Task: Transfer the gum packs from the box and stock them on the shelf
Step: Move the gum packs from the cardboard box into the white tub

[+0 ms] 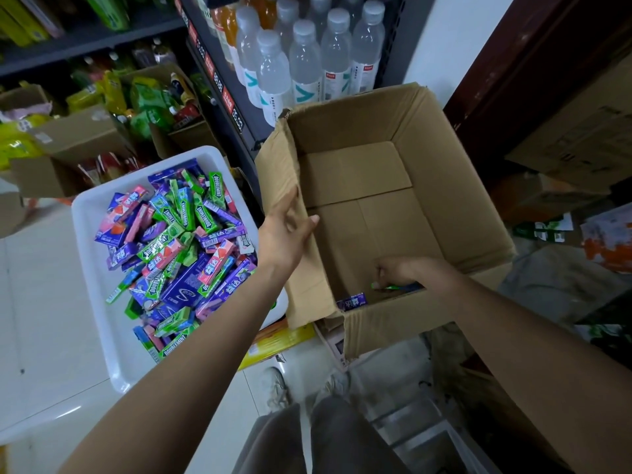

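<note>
Soft, even indoor light is falling from above, leaving only faint shadows inside the box [359, 186]. The white tub [102, 323] is glaring slightly. Wide-angle distortion is bending the edges, where the shelves [85, 35] are blurring; the right hand [400, 270] is smearing a little.

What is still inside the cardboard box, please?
The cardboard box is nearly empty. A purple gum pack lies near its front wall, and the right hand pinches a green pack. The wall and hand may hide more.
</note>
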Motion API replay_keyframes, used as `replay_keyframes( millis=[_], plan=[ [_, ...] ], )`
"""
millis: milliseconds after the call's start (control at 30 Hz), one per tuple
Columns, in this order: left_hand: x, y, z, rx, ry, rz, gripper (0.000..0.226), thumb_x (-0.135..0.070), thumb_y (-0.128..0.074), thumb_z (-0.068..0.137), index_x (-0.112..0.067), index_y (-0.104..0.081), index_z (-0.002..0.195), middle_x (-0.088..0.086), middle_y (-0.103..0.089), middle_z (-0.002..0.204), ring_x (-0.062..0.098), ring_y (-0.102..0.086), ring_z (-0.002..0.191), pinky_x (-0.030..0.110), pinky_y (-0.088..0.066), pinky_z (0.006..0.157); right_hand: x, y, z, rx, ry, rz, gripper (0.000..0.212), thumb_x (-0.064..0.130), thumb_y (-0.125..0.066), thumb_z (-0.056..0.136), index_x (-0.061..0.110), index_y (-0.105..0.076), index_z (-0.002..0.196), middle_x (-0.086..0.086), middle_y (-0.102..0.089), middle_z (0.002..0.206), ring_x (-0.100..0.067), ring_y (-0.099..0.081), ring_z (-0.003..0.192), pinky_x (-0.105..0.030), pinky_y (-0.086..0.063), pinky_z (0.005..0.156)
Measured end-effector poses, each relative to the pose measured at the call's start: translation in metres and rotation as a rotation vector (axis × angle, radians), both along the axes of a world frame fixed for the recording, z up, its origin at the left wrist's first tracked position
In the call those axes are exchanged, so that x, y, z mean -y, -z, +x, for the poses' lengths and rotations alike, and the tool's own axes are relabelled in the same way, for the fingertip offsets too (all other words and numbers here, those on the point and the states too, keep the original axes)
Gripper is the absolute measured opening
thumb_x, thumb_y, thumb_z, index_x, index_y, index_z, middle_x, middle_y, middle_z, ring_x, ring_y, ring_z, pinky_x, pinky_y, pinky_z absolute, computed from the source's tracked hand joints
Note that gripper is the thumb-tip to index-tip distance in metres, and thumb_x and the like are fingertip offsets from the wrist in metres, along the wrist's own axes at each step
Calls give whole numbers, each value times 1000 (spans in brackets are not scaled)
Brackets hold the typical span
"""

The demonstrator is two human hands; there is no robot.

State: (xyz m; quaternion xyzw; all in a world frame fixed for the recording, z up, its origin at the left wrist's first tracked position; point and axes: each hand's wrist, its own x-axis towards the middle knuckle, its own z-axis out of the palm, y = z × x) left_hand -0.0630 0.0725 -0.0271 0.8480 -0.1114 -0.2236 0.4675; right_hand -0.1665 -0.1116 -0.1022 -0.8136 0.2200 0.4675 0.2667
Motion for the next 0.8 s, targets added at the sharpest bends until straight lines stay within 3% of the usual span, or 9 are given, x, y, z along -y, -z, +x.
replay_keyframes(
  millis=[67, 100, 167, 233, 333, 533, 633, 800],
  plan=[
    [-1, 0, 0, 2, 2, -8, 62, -28, -62, 90, -28, -34, 145, 0, -42, 146, 16, -37, 134, 33, -33, 110, -7, 1, 4, 86, 102, 65, 17, 18, -54, 95, 14, -49, 79, -3, -57, 82, -14, -53, 73, -28, -40, 67],
    [-1, 0, 1, 5, 7, -9, 62, -28, -62, 90, -27, -34, 145, 0, -41, 146, 16, -37, 134, 33, -33, 110, -11, 1, 7, 103, 120, 90, 12, 17, -52, 95, 8, -54, 87, -9, -62, 88, -17, -56, 76, -29, -41, 69],
    [-2, 1, 2, 9, 17, -7, 62, -28, -63, 90, -27, -34, 145, 0, -40, 147, 16, -37, 135, 32, -33, 109, -19, -2, 14, 125, 91, 102, 23, 18, -51, 96, 3, -57, 112, -14, -61, 111, -24, -57, 99, -32, -43, 85],
    [-3, 1, 3, 3, 24, -5, 63, -29, -63, 89, -28, -34, 145, 0, -40, 147, 16, -37, 135, 31, -33, 108, -27, -5, 19, 119, 44, 109, 30, 22, -49, 97, 9, -54, 123, -8, -56, 123, -22, -52, 110, -32, -42, 92],
    [-3, 1, 4, -6, 31, 4, 64, -29, -63, 90, -28, -33, 146, 2, -42, 146, 17, -39, 133, 26, -34, 104, -39, -5, 23, 97, 1, 140, 32, 24, -42, 100, 8, -50, 127, -11, -54, 127, -19, -50, 106, -26, -38, 82],
    [-3, -1, 4, -1, 33, -2, 64, -28, -63, 89, -28, -33, 146, 0, -42, 146, 16, -41, 131, 22, -34, 98, -42, -6, 23, 40, -45, 116, 35, 23, -38, 101, 6, -44, 131, -14, -48, 134, -27, -46, 121, -31, -35, 94],
    [-3, -1, 4, 7, 38, 4, 64, -28, -63, 90, -28, -32, 146, 0, -41, 147, 16, -40, 132, 25, -35, 102, -42, -5, 22, 57, -35, 117, 34, 21, -39, 101, 4, -43, 130, -15, -49, 132, -26, -47, 117, -31, -36, 95],
    [-3, 1, 4, 12, 42, 3, 65, -29, -63, 89, -29, -32, 146, -1, -40, 148, 17, -37, 135, 32, -35, 107, -38, 1, 17, 23, -17, 167, 36, 15, -61, 89, 11, -45, 121, -11, -51, 121, -24, -49, 106, -39, -41, 94]
  ],
)
